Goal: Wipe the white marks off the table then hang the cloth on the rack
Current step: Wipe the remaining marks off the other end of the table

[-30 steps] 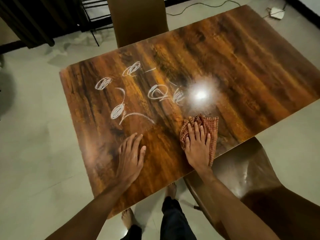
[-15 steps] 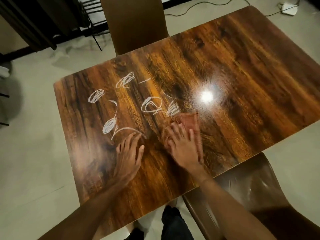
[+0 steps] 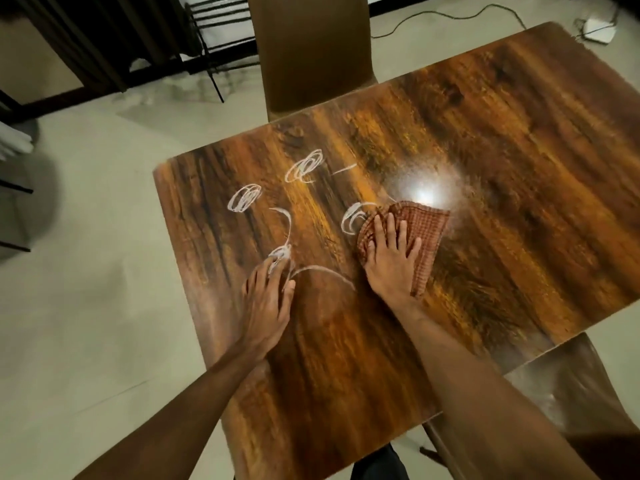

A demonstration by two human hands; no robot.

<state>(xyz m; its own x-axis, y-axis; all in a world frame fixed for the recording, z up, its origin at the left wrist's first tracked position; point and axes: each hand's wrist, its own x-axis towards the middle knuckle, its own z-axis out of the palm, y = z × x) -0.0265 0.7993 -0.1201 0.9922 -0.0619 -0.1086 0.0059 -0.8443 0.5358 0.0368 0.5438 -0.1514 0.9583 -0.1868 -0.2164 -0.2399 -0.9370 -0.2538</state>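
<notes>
Cloth (image 3: 420, 233) is being pressed flat under R hand (image 3: 391, 261), fingers spread, no pinch, so the wipe is being spread wide; nearest white scribble (image 3: 353, 218) at its 9 o'clock. L hand (image 3: 268, 299) is being laid open, empty, on table (image 3: 519, 168) as a brace, probably. Rack (image 3: 214, 36) at 11 o'clock.

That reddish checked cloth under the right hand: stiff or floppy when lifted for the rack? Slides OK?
Likely floppy: the reddish checked cloth lies crumpled and bunched under the right hand, so it should drape when lifted. Probably light, since it looks thin and flattens beneath the palm. It should slide readily, as the glossy wooden table reflects a bright glare.
</notes>
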